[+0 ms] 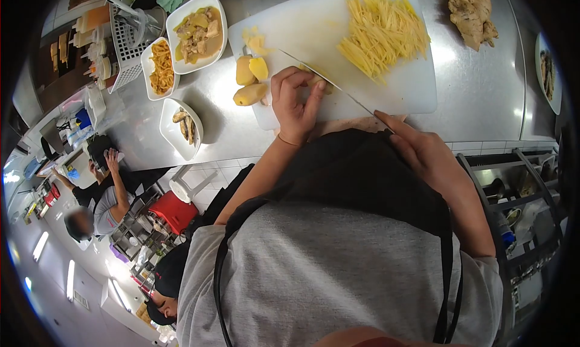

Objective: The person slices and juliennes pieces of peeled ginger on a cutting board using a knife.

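Observation:
My left hand point(294, 102) rests on the white cutting board point(284, 20) with its fingers curled over a piece of peeled ginger, mostly hidden under them. The handle of a knife point(347, 94) is in my right hand point(417, 146); its thin blade slants across the board, touching or very near my left fingertips. Left of that hand lie peeled ginger chunks point(249, 94) and a few thin slices point(256, 43). A large pile of ginger shreds point(386, 35) covers the board's upper right.
A whole unpeeled ginger root point(471, 14) sits right of the board. White bowls hold a meat stew point(196, 35), brown strips point(162, 68) and dark slices point(184, 126). A plate point(547, 75) stands far right. A person point(112, 199) works at the left.

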`<state>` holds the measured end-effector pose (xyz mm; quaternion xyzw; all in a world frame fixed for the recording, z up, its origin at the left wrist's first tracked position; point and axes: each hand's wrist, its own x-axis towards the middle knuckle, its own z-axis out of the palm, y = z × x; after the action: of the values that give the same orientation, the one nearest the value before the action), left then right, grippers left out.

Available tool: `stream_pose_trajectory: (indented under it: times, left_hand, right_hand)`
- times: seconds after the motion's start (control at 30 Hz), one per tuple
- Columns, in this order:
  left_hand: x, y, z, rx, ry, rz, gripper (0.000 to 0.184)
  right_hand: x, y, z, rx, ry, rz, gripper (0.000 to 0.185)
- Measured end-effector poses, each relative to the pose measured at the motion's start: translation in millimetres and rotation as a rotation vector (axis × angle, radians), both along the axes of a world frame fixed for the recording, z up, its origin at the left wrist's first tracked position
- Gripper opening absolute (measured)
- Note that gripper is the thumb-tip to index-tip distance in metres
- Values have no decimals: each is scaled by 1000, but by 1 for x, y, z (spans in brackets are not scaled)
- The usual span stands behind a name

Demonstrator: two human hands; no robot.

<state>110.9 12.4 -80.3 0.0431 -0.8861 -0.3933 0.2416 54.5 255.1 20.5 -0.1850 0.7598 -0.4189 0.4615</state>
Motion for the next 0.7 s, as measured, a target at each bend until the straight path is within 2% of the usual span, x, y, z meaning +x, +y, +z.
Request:
stream_pose_trajectory:
  times: [0.13, 0.27, 0.33, 0.47, 0.57, 0.63, 0.7]
  left_hand:
    - [2, -1, 0, 42, -62, -47, 25]
    - [5, 0, 2, 34, -68, -44, 24]
    - [2, 0, 1, 11, -52, -37, 23]
    - [2, 0, 3, -39, -38, -47, 21]
    - [2, 0, 3, -61, -28, -34, 20]
    - [2, 1, 3, -45, -36, -18, 19]
    - [2, 2, 3, -31, -37, -14, 19]
  right_hand:
    - [7, -17, -35, -137, 231, -67, 36]
    - [2, -28, -36, -47, 132, -27, 35]
    - [3, -23, -41, -171, 164, -96, 35]
    - [15, -7, -27, -220, 206, -137, 36]
    - [17, 1, -11, -163, 187, -107, 37]
    - [14, 4, -2, -66, 62, -56, 37]
    - [16, 5, -4, -84, 89, -61, 38]
